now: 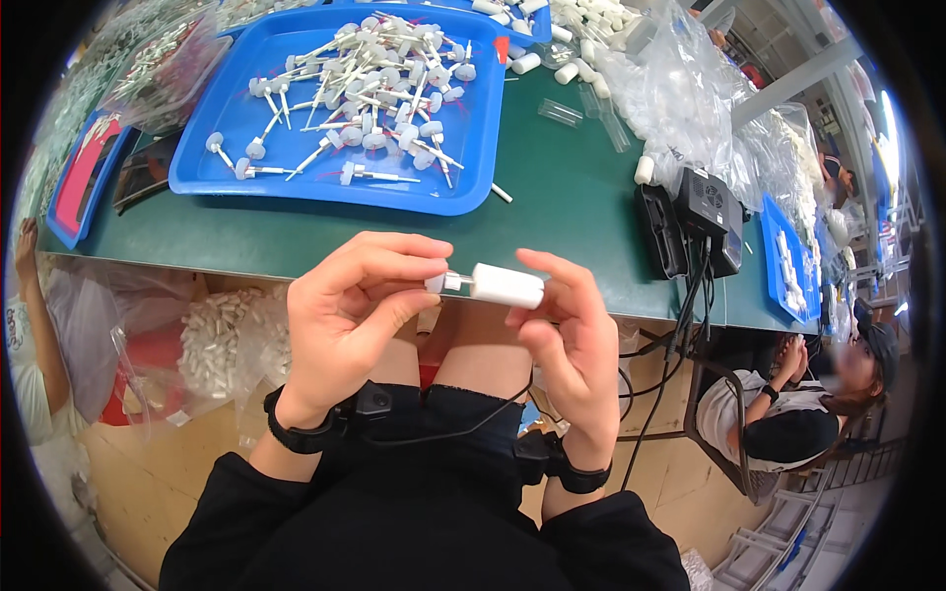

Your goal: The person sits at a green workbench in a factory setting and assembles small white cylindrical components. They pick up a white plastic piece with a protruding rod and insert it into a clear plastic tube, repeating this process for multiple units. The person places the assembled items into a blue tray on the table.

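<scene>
Left hand (345, 320) pinching translucent piece (437, 284), right hand (579, 340) holding white cylinder (505, 286)

translucent white round-headed piece (450, 283): partly hidden by the left hand (350, 310)
far blue plastic tray (540, 36): cut off by upper edge
heaped white stemmed parts (384, 94): lower ones buried
distant person, far right (837, 177): too small for detail
</scene>
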The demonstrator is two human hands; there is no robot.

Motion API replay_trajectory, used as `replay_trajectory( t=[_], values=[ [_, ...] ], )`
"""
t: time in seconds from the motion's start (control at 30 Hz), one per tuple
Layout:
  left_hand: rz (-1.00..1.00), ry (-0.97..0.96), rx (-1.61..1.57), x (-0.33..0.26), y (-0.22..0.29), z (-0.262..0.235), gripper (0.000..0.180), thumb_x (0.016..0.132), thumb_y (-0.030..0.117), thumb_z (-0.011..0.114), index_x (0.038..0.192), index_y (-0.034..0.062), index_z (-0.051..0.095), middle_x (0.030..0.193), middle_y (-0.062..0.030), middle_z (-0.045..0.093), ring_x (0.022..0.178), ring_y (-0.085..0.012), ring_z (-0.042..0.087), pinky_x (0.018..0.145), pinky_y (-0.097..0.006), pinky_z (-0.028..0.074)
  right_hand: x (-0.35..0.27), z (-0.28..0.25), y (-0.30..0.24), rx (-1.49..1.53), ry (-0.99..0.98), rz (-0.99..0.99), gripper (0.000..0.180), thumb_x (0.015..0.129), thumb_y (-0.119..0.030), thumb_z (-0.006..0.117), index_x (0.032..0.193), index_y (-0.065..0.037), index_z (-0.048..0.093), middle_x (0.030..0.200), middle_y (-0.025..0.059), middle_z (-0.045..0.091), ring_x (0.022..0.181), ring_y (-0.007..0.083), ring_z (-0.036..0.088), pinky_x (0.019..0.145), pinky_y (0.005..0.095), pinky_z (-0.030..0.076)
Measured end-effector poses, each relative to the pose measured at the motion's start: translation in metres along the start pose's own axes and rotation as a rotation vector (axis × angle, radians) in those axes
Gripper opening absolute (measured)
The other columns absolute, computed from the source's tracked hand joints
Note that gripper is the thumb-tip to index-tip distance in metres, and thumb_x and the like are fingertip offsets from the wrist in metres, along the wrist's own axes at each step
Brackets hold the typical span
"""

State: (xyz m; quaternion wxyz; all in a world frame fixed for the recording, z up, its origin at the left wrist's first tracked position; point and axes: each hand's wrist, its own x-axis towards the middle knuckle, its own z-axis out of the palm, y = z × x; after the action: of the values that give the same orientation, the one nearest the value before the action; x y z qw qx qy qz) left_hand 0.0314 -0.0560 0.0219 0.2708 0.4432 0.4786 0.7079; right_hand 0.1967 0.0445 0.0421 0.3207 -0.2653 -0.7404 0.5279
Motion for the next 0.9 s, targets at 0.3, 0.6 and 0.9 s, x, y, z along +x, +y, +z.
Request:
replay_trajectory(
  t=[0.3, 0.6, 0.9],
  values=[
    [-0.130, -0.053, -0.039, 0.003, -0.004, 0.000, 0.027, 0.076, -0.017, 0.056, 0.099, -0.0051, 0.064, 0.103, -0.0153, 0.062, 0.088, -0.0168, 0.062, 0.073, -0.025, 0.054, 0.003, -0.011, 0.009, 0.068, 0.005, -0.026, 0.022, 0.073, -0.001, 0.071, 0.095, 0.000, 0.067, 0.080, 0.0059, 0.066, 0.071, 0.0113, 0.063, 0.067, 0.0230, 0.049],
    [-0.170, -0.002, -0.035, 0.004, -0.013, 0.007, 0.025, 0.074, -0.017, 0.057, 0.095, -0.0055, 0.065, 0.099, -0.0164, 0.063, 0.088, -0.0188, 0.062, 0.076, -0.027, 0.052, 0.006, -0.015, 0.016, 0.019, -0.085, 0.004, 0.022, 0.071, 0.002, 0.074, 0.092, 0.004, 0.068, 0.081, 0.0098, 0.067, 0.077, 0.0138, 0.064, 0.068, 0.0240, 0.051],
    [-0.120, 0.024, -0.251, 0.019, -0.026, -0.005, 0.023, 0.077, -0.011, 0.058, 0.100, -0.0064, 0.058, 0.102, -0.0157, 0.056, 0.087, -0.0223, 0.062, 0.073, -0.031, 0.055, 0.065, -0.032, 0.002, -0.070, -0.090, -0.081, 0.033, 0.078, -0.010, 0.069, 0.108, 0.000, 0.061, 0.087, 0.0107, 0.067, 0.075, 0.0153, 0.064, 0.069, 0.0262, 0.050]
  ],
)
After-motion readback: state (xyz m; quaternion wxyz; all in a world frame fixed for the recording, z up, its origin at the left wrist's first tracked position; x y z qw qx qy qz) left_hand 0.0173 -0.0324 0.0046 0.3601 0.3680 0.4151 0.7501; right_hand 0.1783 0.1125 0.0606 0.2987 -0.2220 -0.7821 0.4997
